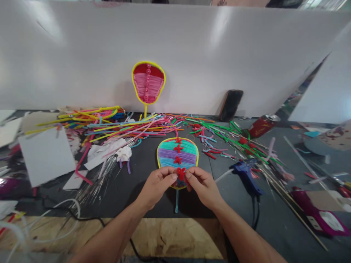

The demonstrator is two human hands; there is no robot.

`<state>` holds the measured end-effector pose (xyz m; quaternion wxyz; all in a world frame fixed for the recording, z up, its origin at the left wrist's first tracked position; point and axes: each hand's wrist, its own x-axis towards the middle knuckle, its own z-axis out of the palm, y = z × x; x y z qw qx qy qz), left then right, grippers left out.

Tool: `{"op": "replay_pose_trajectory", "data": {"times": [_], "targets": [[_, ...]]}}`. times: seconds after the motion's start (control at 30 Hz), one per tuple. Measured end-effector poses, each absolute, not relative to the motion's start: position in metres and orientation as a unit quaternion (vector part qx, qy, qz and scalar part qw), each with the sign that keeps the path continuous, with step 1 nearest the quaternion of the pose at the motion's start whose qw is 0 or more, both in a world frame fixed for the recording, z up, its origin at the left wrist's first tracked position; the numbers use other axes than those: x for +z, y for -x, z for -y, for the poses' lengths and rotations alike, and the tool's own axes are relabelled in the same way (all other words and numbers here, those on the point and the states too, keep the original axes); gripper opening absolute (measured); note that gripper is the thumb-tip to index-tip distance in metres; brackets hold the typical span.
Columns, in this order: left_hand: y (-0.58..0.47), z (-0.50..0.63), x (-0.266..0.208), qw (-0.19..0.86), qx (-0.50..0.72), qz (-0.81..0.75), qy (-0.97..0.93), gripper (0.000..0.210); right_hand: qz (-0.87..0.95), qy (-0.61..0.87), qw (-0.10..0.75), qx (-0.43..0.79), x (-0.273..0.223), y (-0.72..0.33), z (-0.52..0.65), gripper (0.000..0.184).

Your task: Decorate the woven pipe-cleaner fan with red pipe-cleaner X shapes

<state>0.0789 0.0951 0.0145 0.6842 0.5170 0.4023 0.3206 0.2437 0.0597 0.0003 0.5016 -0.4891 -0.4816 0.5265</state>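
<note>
Both my hands meet over the lower part of a fan-shaped pipe-cleaner piece [164,149] lying on the dark mat. It has a yellow rim, green, purple and blue bands and a short blue handle [177,202]. Red flower-like shapes [178,160] run down its middle. Between my fingertips is another red pipe-cleaner flower [181,173]. My left hand [159,182] pinches its left side, and my right hand [203,184] pinches its right side. My hands cover the fan's bottom edge, so I cannot see whether the flower touches the fan.
A pink and red fan [148,82] stands against the white board. Heaps of pipe cleaners [131,128] spread across the back. To the right are a blue glue gun [248,177] with its cord, a red can [263,126], a phone [231,105] and a magenta tool [319,212].
</note>
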Motion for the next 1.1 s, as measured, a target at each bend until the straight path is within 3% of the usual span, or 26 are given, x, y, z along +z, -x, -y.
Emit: {"op": "replay_pose_trajectory", "data": {"times": [0.6, 0.8, 1.1], "targets": [[-0.0844, -0.0952, 0.0211, 0.690, 0.312, -0.440, -0.483, 0.024, 0.561, 0.513, 0.475, 0.444, -0.0044, -0.2422, -0.0556, 0.012], [-0.0831, -0.0951, 0.0218, 0.675, 0.302, -0.430, -0.518, 0.023, 0.581, 0.526, 0.453, 0.425, -0.0047, -0.2432, -0.0540, 0.014], [-0.0826, -0.0935, 0.0164, 0.630, 0.307, -0.436, -0.564, 0.016, 0.524, 0.496, 0.478, 0.501, -0.0032, -0.2430, -0.0550, 0.023]]}}
